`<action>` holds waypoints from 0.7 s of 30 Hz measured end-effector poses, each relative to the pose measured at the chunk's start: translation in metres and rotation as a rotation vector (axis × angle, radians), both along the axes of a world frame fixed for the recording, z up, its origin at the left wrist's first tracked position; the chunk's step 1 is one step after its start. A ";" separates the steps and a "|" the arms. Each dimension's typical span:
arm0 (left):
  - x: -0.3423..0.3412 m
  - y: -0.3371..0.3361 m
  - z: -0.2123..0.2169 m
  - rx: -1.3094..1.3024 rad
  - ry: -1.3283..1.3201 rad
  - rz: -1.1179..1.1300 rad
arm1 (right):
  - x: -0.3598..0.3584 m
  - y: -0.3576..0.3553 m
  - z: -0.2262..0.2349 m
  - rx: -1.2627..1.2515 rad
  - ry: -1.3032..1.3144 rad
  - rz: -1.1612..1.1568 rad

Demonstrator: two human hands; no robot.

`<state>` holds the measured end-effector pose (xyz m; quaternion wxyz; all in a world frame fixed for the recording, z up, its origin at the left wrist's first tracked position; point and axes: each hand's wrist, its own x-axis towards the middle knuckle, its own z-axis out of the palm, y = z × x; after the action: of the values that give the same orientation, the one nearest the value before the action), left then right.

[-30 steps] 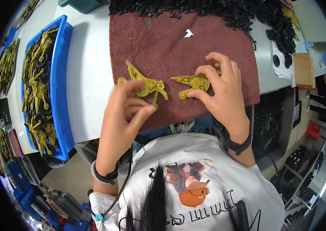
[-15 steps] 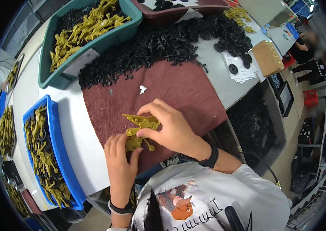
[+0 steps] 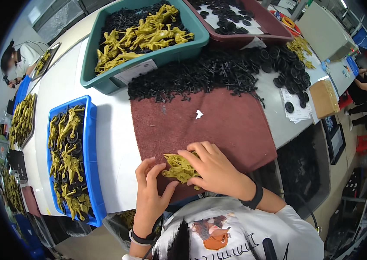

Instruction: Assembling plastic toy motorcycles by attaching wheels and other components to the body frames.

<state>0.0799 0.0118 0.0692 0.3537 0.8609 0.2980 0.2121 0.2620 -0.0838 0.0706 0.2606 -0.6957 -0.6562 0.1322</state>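
An olive-yellow plastic toy motorcycle body (image 3: pixel 178 168) is close to the near edge of the dark red cloth (image 3: pixel 201 130). My right hand (image 3: pixel 216 170) grips it from the right, thumb below and fingers over the top, hiding part of it. My left hand (image 3: pixel 152 190) is just left of the body, thumb and fingers spread apart, with nothing between them. Whether a left fingertip touches the body's edge is hard to see. Beyond the hands, a small white piece (image 3: pixel 199 114) lies on the cloth.
A heap of small black parts (image 3: pixel 192 71) borders the cloth's far side; black wheels (image 3: pixel 285 65) are piled at right. A green bin (image 3: pixel 90 65) holds yellow bodies, a blue tray (image 3: pixel 94 160) wheeled ones. A maroon bin (image 3: pixel 274 37) and cardboard box (image 3: pixel 324 97) stand farther off.
My left hand has come off the yellow parts and its fingers have spread. My right hand now holds the motorcycle body lower, near the cloth. The whole view has shifted.
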 end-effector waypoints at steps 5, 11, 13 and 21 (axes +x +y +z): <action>-0.022 0.006 -0.020 0.031 -0.038 0.082 | -0.006 0.002 0.006 -0.125 -0.045 0.026; -0.024 0.017 -0.026 -0.091 -0.109 0.092 | 0.000 0.017 0.020 -0.226 -0.002 0.053; -0.025 0.021 -0.023 -0.117 -0.113 0.103 | 0.006 0.019 0.023 -0.185 0.030 0.075; -0.029 0.027 -0.021 -0.221 -0.110 0.067 | 0.079 -0.003 0.046 -0.084 0.602 -0.281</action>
<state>0.0504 0.0390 0.0487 0.4549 0.7934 0.3281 0.2366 0.3407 -0.0864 0.1171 0.4295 -0.7193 -0.4415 0.3212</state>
